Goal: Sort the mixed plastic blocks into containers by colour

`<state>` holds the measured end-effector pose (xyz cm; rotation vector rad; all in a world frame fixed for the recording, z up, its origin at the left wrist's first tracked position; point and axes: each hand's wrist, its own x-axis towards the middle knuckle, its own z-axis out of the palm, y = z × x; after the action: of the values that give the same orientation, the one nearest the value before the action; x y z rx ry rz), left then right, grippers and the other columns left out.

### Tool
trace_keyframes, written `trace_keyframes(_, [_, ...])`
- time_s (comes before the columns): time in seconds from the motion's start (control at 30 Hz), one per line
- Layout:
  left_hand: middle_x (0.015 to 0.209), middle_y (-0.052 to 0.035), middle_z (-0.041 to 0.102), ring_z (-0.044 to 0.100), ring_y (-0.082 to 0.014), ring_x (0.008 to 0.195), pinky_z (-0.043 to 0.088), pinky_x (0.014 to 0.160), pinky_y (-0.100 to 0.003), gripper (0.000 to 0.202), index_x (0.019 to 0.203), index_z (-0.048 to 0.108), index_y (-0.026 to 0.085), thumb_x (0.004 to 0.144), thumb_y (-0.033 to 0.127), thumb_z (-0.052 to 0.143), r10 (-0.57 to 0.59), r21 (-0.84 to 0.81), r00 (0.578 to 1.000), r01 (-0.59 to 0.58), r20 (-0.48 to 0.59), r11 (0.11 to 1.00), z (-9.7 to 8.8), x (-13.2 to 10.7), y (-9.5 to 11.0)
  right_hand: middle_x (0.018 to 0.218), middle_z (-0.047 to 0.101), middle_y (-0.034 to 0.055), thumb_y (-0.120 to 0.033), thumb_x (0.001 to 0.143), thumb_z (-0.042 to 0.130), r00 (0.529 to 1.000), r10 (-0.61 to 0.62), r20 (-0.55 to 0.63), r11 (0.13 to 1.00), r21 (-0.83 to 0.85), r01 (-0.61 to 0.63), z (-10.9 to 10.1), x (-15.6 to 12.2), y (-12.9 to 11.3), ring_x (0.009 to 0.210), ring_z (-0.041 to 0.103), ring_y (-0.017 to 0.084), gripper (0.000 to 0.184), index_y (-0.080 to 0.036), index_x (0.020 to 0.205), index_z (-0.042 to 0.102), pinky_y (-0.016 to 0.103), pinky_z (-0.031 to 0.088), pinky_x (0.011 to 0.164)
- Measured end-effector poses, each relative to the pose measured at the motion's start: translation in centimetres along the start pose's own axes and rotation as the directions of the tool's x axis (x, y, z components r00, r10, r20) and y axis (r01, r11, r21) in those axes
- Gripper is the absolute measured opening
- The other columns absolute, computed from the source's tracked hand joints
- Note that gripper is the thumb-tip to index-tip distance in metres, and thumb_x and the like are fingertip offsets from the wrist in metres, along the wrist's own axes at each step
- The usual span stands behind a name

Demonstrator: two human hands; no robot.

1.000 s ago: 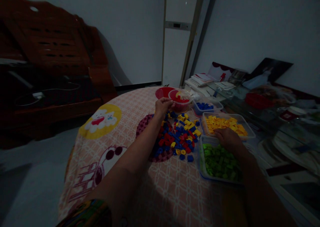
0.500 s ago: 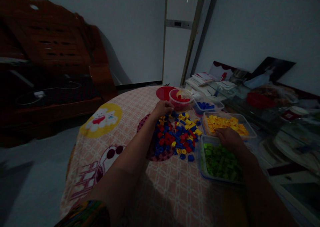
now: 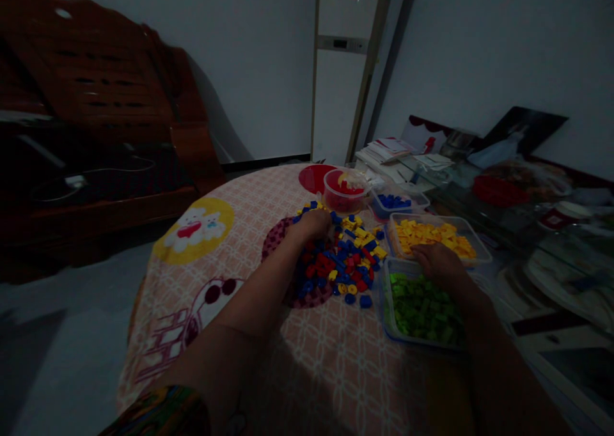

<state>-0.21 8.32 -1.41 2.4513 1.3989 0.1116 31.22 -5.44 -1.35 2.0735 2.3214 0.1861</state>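
Note:
My left hand [image 3: 314, 224] reaches into the far left part of a mixed pile of red, blue and yellow building blocks [image 3: 352, 257] on the table. Its fingers point down among the blocks and are mostly hidden by the back of the hand. My right hand [image 3: 437, 261] rests at the near rim of a clear box of yellow blocks [image 3: 432, 236], above the far edge of a box of green blocks [image 3: 422, 308]. The right fingers are curled together, and whatever may be between them is hidden.
Behind the pile stand a round tub with red blocks [image 3: 344, 192] and a small box of blue blocks [image 3: 394, 202]. A patterned cloth [image 3: 336, 365] covers the round table. To the right is a cluttered glass table [image 3: 446, 180]; a wooden bench [image 3: 110, 103] stands at left.
My left hand has moved slightly nearer and down into the blocks, uncovering some at the pile's far left. My right hand has stayed at the yellow box's rim.

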Motion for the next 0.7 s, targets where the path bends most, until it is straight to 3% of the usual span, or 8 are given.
trace_keyframes(0.13, [0.065, -0.0037, 0.071, 0.069, -0.0198, 0.075, 0.046, 0.067, -0.022, 0.01, 0.063, 0.074, 0.018, 0.06, 0.009, 0.077, -0.011, -0.038, 0.998, 0.009, -0.054, 0.999, -0.2, 0.3, -0.6, 0.105, 0.077, 0.0131, -0.026, 0.101, 0.036, 1.0, -0.018, -0.022, 1.0, 0.015, 0.019, 0.0, -0.1, 0.0, 0.094, 0.068, 0.027, 0.041, -0.019, 0.102, 0.076, 0.036, 0.046, 0.081])
trace_keyframes(0.23, [0.065, -0.0014, 0.071, 0.066, -0.0156, 0.066, 0.044, 0.062, -0.022, 0.007, 0.068, 0.076, 0.017, 0.066, 0.01, 0.075, -0.03, -0.322, 0.979, -0.037, -0.203, 0.946, -0.4, 0.4, -0.9, 0.107, 0.077, 0.014, -0.026, 0.101, 0.036, 0.999, -0.014, -0.031, 1.0, 0.021, 0.014, 0.1, -0.1, 0.1, 0.095, 0.068, 0.027, 0.041, -0.019, 0.105, 0.076, 0.036, 0.047, 0.081])
trace_keyframes(0.3, [0.062, 0.0, 0.07, 0.064, -0.0136, 0.061, 0.044, 0.059, -0.021, 0.003, 0.069, 0.074, 0.016, 0.068, 0.013, 0.075, -0.102, -0.535, 0.959, -0.057, -0.263, 0.843, -0.3, 0.5, -1.1, 0.107, 0.077, 0.0138, -0.026, 0.101, 0.037, 1.0, -0.003, -0.018, 1.0, 0.019, 0.003, 0.1, -0.1, 0.1, 0.095, 0.068, 0.027, 0.04, -0.02, 0.105, 0.076, 0.036, 0.047, 0.081])
trace_keyframes(0.43, [0.053, 0.0023, 0.062, 0.057, -0.0103, 0.048, 0.045, 0.052, -0.021, 0.01, 0.066, 0.068, 0.014, 0.071, 0.016, 0.076, -0.274, -0.879, 0.936, -0.071, -0.222, 0.472, 0.4, 1.2, -1.0, 0.108, 0.077, 0.0122, -0.026, 0.102, 0.036, 1.0, -0.001, 0.0, 1.0, -0.016, 0.001, 0.0, -0.1, 0.0, 0.094, 0.069, 0.025, 0.041, -0.019, 0.105, 0.076, 0.034, 0.047, 0.081])
trace_keyframes(0.53, [0.054, 0.0015, 0.063, 0.057, -0.0083, 0.047, 0.049, 0.054, -0.02, 0.015, 0.067, 0.065, 0.012, 0.072, 0.016, 0.079, -0.357, -0.977, 0.913, -0.152, -0.198, 0.152, 0.3, 2.1, -0.4, 0.111, 0.077, 0.0116, -0.025, 0.102, 0.035, 1.0, 0.007, 0.005, 0.999, -0.032, -0.006, -0.2, 0.0, -0.2, 0.097, 0.069, 0.025, 0.042, -0.019, 0.108, 0.076, 0.034, 0.047, 0.082])
trace_keyframes(0.63, [0.068, -0.0018, 0.071, 0.067, -0.0091, 0.063, 0.057, 0.072, -0.021, 0.012, 0.081, 0.067, 0.01, 0.074, 0.006, 0.076, -0.4, -0.951, 0.895, -0.273, -0.197, -0.143, -0.3, 3.1, 0.5, 0.11, 0.078, 0.011, -0.026, 0.102, 0.036, 1.0, 0.009, 0.027, 1.0, -0.02, -0.008, -0.3, 0.1, -0.2, 0.096, 0.069, 0.025, 0.041, -0.018, 0.108, 0.076, 0.034, 0.047, 0.081])
trace_keyframes(0.7, [0.08, -0.0051, 0.074, 0.072, -0.0109, 0.078, 0.057, 0.086, -0.024, 0.02, 0.092, 0.067, 0.009, 0.075, -0.001, 0.072, -0.394, -0.916, 0.899, -0.307, -0.191, -0.258, -0.7, 3.4, 1.1, 0.109, 0.078, 0.0109, -0.026, 0.102, 0.036, 1.0, 0.005, 0.022, 1.0, -0.006, -0.004, -0.2, 0.1, -0.1, 0.094, 0.07, 0.024, 0.041, -0.019, 0.108, 0.076, 0.033, 0.048, 0.079])
